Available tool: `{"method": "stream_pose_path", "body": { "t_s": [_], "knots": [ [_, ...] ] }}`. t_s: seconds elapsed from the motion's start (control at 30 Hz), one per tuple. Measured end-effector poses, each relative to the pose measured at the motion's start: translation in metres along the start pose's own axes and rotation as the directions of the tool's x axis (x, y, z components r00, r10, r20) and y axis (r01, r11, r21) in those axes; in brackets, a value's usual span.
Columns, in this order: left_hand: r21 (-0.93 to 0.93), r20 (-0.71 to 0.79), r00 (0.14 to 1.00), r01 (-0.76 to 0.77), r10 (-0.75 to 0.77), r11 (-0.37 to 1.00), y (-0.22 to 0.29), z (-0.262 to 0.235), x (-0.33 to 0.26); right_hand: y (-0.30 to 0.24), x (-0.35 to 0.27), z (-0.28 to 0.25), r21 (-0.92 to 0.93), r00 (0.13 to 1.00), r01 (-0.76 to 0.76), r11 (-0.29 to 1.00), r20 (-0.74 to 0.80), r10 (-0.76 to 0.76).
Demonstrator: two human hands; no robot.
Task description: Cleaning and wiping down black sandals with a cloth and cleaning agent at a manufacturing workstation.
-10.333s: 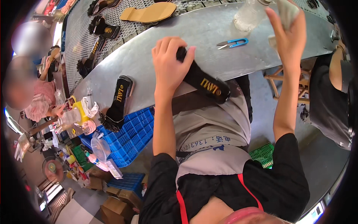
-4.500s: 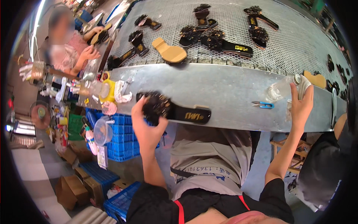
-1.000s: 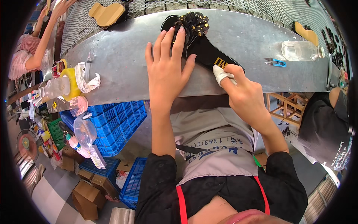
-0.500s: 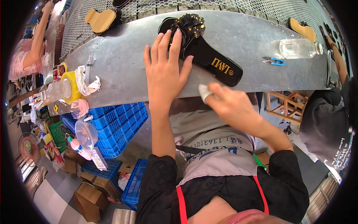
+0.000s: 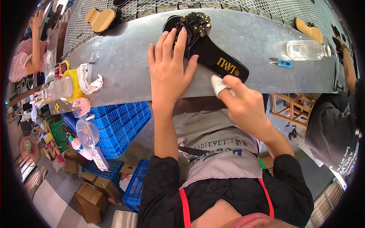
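A black slide sandal (image 5: 216, 57) with gold lettering on its insole and a ruffled black flower with gold specks (image 5: 199, 24) on its strap lies slanted on the metal table. My left hand (image 5: 166, 64) rests over the strap end, its fingers stretched out against the flower's left side and the thumb apart. Just below the sandal's heel end is my right hand (image 5: 245, 104), fingers curled, with a small white cloth (image 5: 219, 85) wrapped about the extended fingertip. That cloth is at the table's near edge, a little apart from the sandal.
Blue snips (image 5: 281, 62) and a clear bottle (image 5: 308, 50) lie to the right on the table (image 5: 125, 64). At left are a white rag (image 5: 91, 85), a syringe (image 5: 90, 66) and a yellow container (image 5: 74, 85). Tan-soled shoes (image 5: 100, 19) sit on the mesh conveyor. Co-workers are at both sides.
My right hand has moved slightly up and right, bringing the white cloth closer to the sandal. The left hand and sandal have barely shifted.
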State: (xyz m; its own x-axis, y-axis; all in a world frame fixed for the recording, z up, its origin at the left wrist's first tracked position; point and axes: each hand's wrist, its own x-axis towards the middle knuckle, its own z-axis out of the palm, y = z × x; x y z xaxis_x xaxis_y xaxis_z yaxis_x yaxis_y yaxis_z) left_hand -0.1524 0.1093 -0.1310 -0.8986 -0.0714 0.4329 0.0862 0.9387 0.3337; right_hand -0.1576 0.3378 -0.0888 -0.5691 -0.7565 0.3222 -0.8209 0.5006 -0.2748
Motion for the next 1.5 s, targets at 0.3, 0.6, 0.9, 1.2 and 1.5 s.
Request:
{"method": "stream_pose_path", "body": {
  "t_s": [0.3, 0.6, 0.9, 1.2, 1.5],
  "knots": [
    [-0.016, -0.013, 1.000, 0.022, -0.023, 1.000, 0.000, 0.003, -0.003, -0.010, 0.001, 0.004, 0.018, 0.975, 0.093, 0.996, 0.200, -0.094],
    [-0.002, -0.020, 1.000, -0.003, 0.003, 1.000, 0.000, 0.003, 0.001, -0.003, 0.002, 0.013, -0.250, 0.994, -0.022, 0.968, 0.102, 0.049],
    [-0.021, -0.014, 1.000, 0.016, -0.017, 1.000, 0.001, 0.002, -0.003, -0.003, -0.004, 0.015, -0.096, 0.999, -0.014, 0.995, -0.040, 0.011],
    [0.009, -0.005, 1.000, 0.017, -0.017, 1.000, 0.002, 0.003, -0.001, -0.005, 0.005, 0.017, -0.272, 0.994, -0.065, 0.960, 0.072, 0.088],
    [-0.007, 0.014, 1.000, 0.006, -0.006, 1.000, 0.001, 0.001, -0.001, -0.010, -0.013, 0.012, -0.132, 0.981, -0.067, 0.989, 0.172, 0.089]
  ]
}}
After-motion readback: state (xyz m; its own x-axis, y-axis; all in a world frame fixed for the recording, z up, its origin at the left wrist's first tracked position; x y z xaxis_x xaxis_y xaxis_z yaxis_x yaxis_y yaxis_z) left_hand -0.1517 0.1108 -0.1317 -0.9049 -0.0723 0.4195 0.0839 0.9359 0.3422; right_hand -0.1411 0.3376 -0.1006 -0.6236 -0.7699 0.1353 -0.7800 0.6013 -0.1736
